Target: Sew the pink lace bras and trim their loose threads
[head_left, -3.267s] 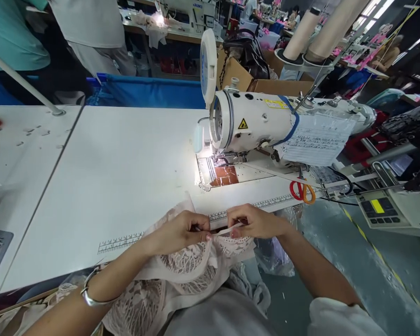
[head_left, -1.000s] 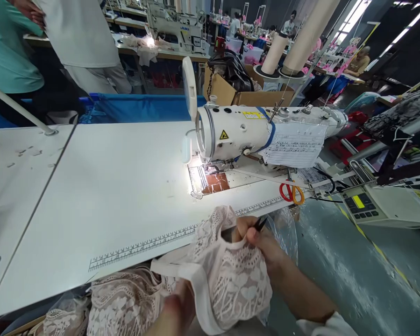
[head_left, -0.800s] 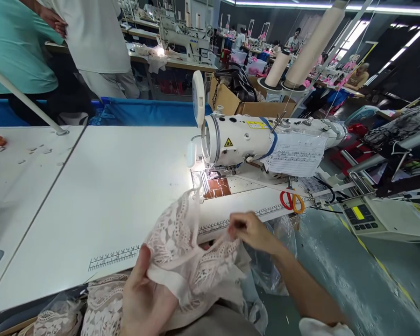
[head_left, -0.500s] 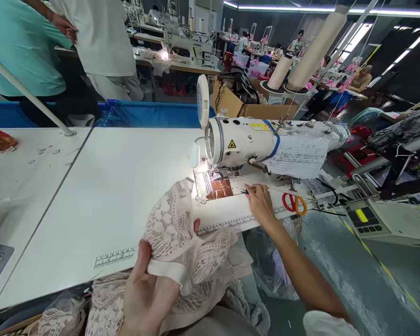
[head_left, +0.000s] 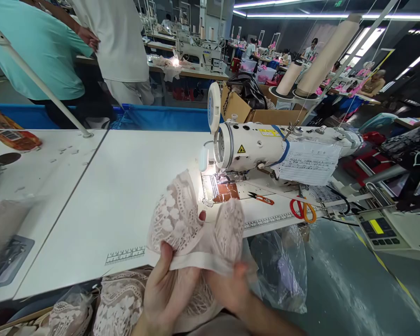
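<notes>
A pale pink lace bra (head_left: 176, 217) is held up in front of me over the table's front edge. My left hand (head_left: 171, 291) grips its lower band, thumb on the near side and a fingertip showing between the cups. At the right end of the band is my right hand (head_left: 231, 287), somewhat blurred, with thumb and fingers closed on the fabric. Beyond the bra stands a white sewing machine (head_left: 248, 144) with its lamp lit over the needle area. Orange-handled thread snips (head_left: 261, 198) lie on the machine bed, apart from both hands.
Red and orange scissors (head_left: 302, 209) hang at the table's right edge. More lace pieces (head_left: 120, 298) lie below the front edge at left. A clear plastic bag (head_left: 283, 270) hangs at right. A slanted pole (head_left: 45, 86) rises at left; two people stand behind the table.
My right hand has let go of the thread snips on the machine bed and moved down to the bra's band. The bra is now spread upright, and the view has shifted left.
</notes>
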Demonstrator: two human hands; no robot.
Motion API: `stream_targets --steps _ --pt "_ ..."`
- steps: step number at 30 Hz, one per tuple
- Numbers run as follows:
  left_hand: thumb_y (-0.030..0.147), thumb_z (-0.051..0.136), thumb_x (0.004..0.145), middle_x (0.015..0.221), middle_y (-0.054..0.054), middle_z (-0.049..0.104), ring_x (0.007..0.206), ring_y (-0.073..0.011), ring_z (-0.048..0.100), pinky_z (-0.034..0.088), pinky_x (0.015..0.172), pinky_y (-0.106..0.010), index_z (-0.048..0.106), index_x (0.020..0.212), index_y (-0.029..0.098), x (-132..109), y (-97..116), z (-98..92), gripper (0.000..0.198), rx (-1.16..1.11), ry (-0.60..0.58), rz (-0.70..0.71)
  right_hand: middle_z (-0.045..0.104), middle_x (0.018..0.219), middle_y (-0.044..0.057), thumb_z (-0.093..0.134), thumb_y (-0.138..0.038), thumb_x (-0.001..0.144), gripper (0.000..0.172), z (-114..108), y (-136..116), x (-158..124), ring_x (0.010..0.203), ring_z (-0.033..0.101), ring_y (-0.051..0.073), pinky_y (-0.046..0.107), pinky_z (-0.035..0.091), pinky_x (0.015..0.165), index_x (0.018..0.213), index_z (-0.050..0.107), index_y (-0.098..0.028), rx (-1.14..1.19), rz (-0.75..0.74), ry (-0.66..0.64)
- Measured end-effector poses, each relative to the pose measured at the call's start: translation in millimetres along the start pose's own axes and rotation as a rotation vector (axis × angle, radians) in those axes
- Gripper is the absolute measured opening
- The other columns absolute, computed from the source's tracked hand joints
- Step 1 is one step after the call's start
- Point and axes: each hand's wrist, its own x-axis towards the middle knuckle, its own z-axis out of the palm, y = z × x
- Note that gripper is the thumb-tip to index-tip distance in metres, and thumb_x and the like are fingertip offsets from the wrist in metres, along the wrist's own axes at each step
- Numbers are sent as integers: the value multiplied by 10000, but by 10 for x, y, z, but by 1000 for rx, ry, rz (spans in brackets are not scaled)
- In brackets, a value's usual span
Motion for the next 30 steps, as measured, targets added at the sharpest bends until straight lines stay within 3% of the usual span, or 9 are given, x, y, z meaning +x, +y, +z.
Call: stream_targets --steps 1,4,7,11,17,23,26,30 --pt "288 -83 1015 1593 -60 332 1489 -154 208 27 1234 -365 200 1566 201 -35 17 -33 625 4 4 18 658 1294 18 201 -867 831 826 -74 -81 37 1301 518 178 348 461 1036 1192 673 -293 93 -19 81" --pt "357 116 1045 1577 -35 367 1474 -197 266 149 1230 -379 275 1546 269 -124 148 -138 533 8 30 114 717 1200 -19 528 -617 908 422 -324 -325 64 1165 625 126 268 506 983 1110 714 -297 577 -24 343" --pt "389 251 1043 1509 -8 472 1436 -197 356 230 1206 -409 347 1505 361 -147 328 -190 473 11 85 152 757 1090 -44 592 -447 919 229 -484 -512 64 1027 694 115 253 568 888 1025 734 -302 750 -54 460" --pt "350 306 1044 1445 -15 540 1383 -194 440 317 1163 -409 379 1484 378 -101 444 -211 447 37 174 166 754 1103 -27 479 -284 954 261 -522 -609 137 1008 703 101 250 574 893 1013 733 -282 715 -111 548" --pt "252 326 1030 1470 -31 505 1341 -195 491 364 1136 -353 329 1518 326 -12 414 -227 494 87 304 168 759 1078 6 351 -177 957 397 -524 -538 239 980 711 97 230 585 862 1137 697 -248 689 -129 687" --pt "327 346 1027 1410 -54 576 1238 -201 602 452 1070 -326 333 1525 285 19 434 -222 500 211 486 209 741 1141 25 318 -146 970 430 -568 -557 276 1116 659 93 274 499 1029 1188 677 -235 692 -101 672" --pt "322 328 1028 1427 -63 558 1276 -202 569 410 1105 -350 308 1536 266 23 466 -243 512 200 480 203 742 1138 34 318 -140 976 430 -569 -576 299 1124 655 94 286 472 1060 1217 663 -223 706 -115 658" --pt "294 268 1045 1475 -43 502 1353 -178 481 304 1168 -348 287 1541 289 62 491 -232 496 114 366 193 754 1102 39 282 -131 986 453 -535 -625 352 1037 691 81 253 502 1013 1238 650 -207 759 -108 653"
